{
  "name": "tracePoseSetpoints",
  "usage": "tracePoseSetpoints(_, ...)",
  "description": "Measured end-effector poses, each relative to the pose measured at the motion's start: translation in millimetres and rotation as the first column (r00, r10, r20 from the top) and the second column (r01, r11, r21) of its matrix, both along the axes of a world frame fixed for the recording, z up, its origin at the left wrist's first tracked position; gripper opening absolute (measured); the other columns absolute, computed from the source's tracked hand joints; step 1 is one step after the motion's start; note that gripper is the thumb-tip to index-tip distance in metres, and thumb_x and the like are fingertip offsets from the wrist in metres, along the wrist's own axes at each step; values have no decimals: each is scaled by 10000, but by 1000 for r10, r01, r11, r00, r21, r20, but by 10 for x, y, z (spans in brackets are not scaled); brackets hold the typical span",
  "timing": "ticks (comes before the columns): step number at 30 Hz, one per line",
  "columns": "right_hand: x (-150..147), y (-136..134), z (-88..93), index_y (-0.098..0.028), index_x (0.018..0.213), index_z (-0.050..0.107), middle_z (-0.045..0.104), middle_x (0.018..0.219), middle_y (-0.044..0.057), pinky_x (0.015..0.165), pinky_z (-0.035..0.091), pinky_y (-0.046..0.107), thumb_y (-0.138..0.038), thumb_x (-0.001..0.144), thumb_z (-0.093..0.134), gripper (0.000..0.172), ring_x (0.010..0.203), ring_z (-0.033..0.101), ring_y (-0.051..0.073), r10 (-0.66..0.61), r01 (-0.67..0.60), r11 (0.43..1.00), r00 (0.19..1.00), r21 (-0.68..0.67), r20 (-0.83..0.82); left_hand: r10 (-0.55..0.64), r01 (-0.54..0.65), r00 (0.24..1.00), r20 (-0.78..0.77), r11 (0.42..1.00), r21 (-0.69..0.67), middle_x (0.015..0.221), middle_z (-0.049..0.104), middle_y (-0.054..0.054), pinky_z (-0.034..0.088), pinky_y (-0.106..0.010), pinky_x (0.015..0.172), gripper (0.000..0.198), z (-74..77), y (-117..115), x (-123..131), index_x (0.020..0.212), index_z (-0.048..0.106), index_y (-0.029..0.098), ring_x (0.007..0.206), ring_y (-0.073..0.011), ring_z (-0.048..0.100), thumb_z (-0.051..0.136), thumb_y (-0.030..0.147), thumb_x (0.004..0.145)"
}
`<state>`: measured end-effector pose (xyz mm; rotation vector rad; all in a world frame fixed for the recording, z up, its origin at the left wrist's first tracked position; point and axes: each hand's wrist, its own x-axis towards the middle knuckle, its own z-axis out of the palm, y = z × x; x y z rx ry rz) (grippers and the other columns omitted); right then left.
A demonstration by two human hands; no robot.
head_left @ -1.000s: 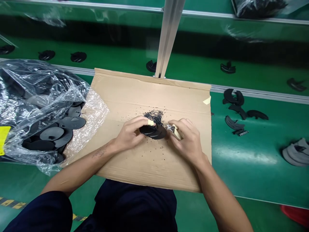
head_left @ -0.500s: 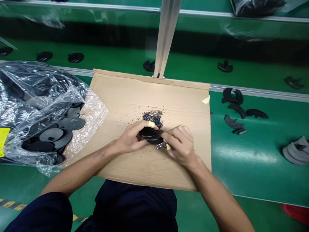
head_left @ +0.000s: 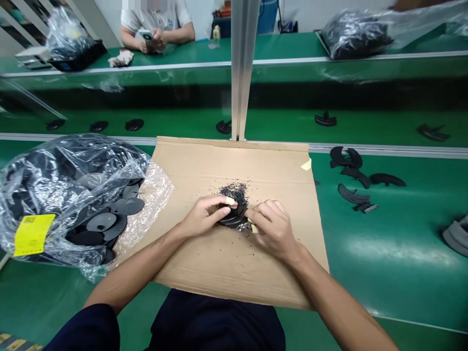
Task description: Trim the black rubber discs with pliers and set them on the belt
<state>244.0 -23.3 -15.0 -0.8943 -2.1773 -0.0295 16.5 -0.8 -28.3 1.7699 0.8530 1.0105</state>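
Note:
Over the cardboard sheet (head_left: 197, 161), my left hand (head_left: 203, 215) grips a black round plastic part (head_left: 231, 222), thumb and fingers closed on its upper side. My right hand (head_left: 273, 226) is closed at the part's right edge. A small shiny metal tool (head_left: 244, 227) sticks out from under its fingers; most of it is hidden, so its kind is unclear. Pale tape is wrapped round a finger on each hand. Just beyond the part lies a pile of black plastic crumbs (head_left: 236, 191), with specks scattered around it.
At the left a clear plastic bag (head_left: 91, 161) spills black discs (head_left: 129, 205). Curved black pieces (head_left: 353, 195) lie right of the cardboard; a grey stacked part (head_left: 457, 236) is at the right edge. A metal post (head_left: 241, 73) rises behind. Across the bench a person (head_left: 157, 29) holds a phone.
My view has tilted up, bringing the person across the bench into sight. My left thumb has shifted onto the top of the black part. Both hands keep their hold.

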Motion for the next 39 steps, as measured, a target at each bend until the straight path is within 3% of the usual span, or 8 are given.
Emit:
tracePoseSetpoints(5,25,17,38,-194,986,606,589,746,23,657,321,320,7,899,436,277,682,455,167,27,-27,999,1000,38,11,52,-35,988,-143,993,116,1129,756,-121,551,-374,1005,244,83,99,-5,1051,778,184,1087,-227,703,623,363,997)
tracePoseSetpoints(11,47,39,12,-196,1003,623,613,760,31,658,338,327,-11,901,463,265,690,488,176,48,-47,999,997,27,-58,-202,188,976,-81,971,-149,1050,786,-120,607,-312,881,299,185,218,-9,1030,788,156,971,-220,752,670,423,964)
tracePoseSetpoints(14,40,44,-23,-194,1015,621,629,769,37,662,353,328,-30,914,480,238,706,505,182,23,-25,1000,996,-16,-89,-83,82,988,-131,997,-12,1036,786,-119,598,-326,898,284,257,403,-82,1014,793,160,967,-221,746,701,419,941)
tracePoseSetpoints(16,32,49,-49,-195,1002,617,633,773,40,665,363,327,-37,918,488,221,705,508,181,14,-18,999,995,-45,-96,113,-78,967,-227,984,159,1025,785,-103,583,-335,924,217,336,661,-198,993,797,175,969,-217,735,731,366,913)
tracePoseSetpoints(19,20,47,-78,-201,987,623,635,782,44,672,376,328,-33,904,484,233,713,519,185,17,-25,997,995,-75,-101,460,-369,814,-354,881,296,1033,788,-75,556,-335,963,110,460,1220,-457,915,790,180,1016,-230,721,741,250,846)
tracePoseSetpoints(23,5,25,-102,-203,983,618,629,776,40,670,378,327,-29,899,456,252,701,507,182,29,-41,995,992,-95,-123,637,-561,654,-408,770,303,994,786,-98,530,-375,982,126,472,1913,-789,857,760,144,997,-269,722,641,170,827)
tracePoseSetpoints(29,21,7,-127,-203,983,594,627,782,38,649,374,331,-47,920,460,215,688,513,177,9,-25,992,992,-126,-126,702,-675,516,-491,686,272,972,795,-81,543,-340,955,161,209,2356,-918,876,761,150,980,-261,726,621,181,802)
tracePoseSetpoints(39,99,1,-51,-190,1026,582,599,768,48,643,398,337,-3,876,457,270,696,487,191,-7,-13,988,992,-152,-129,640,-617,512,-572,738,273,1138,773,-88,455,-419,1134,249,159,2762,-788,912,780,185,1250,-316,628,596,110,762)
